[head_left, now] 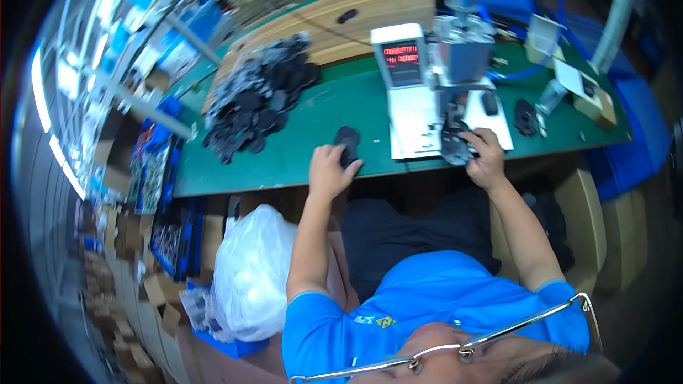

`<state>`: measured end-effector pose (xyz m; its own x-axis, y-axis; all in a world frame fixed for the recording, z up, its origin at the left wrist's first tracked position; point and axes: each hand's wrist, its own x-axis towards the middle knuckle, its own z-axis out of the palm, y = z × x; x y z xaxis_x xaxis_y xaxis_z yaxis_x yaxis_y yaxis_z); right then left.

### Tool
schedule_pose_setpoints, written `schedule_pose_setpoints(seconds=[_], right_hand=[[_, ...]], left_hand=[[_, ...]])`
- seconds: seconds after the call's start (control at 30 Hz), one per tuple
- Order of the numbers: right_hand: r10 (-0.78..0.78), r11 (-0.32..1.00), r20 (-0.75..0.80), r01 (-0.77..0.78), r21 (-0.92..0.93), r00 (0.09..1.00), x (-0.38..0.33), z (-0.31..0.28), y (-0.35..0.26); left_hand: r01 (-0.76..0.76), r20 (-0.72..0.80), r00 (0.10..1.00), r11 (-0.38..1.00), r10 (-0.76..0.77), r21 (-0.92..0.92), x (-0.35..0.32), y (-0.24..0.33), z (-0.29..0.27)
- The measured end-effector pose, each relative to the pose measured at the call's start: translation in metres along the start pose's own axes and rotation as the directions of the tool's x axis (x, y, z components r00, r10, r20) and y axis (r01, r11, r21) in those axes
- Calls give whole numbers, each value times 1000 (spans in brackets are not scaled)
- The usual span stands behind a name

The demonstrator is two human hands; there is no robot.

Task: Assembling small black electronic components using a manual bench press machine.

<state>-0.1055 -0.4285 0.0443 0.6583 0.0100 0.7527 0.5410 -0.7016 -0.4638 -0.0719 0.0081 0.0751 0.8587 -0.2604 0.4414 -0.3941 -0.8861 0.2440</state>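
My left hand (330,172) rests at the table's front edge. Its thumb and fingers close around the lower end of a flat black oval part (347,136), which lies on the green top. Farther right, my right hand (486,159) is at the fixture of a bench press (462,50). Thumb and fingers pinch the edge of a dark rounded part (454,148) under the press head. Fine detail there is blurred. A white control box (398,57) with a red lit display stands left of the press column.
A large heap of black parts (260,96) lies on the green table (334,103) at left. Several black pieces (525,117) sit right of the press, near small boxes (594,103). Blue air hoses (558,0) hang behind. A white plastic bag (255,274) stands below the table.
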Motion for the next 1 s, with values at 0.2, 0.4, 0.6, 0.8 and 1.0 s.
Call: schedule_pose_setpoints(seconds=[0.2,0.4,0.6,0.8,1.0], right_hand=[[-38,999,-13,38,1,999,9,4,-7],[-21,1000,-18,21,-11,1000,9,-4,-11],[-15,1000,-3,15,-17,1000,8,-5,-11],[-6,1000,12,6,0,1000,11,-7,-13],[456,759,117,-454,467,882,24,-16,-5]], left_hand=[[-143,-83,985,987,149,73,-32,26,-11],[-141,8,990,990,142,-21,-51,22,3],[-152,-51,987,988,150,-34,-54,41,5],[-182,-269,952,978,148,-103,-38,60,0],[-381,-341,900,873,272,-306,-4,131,-9]])
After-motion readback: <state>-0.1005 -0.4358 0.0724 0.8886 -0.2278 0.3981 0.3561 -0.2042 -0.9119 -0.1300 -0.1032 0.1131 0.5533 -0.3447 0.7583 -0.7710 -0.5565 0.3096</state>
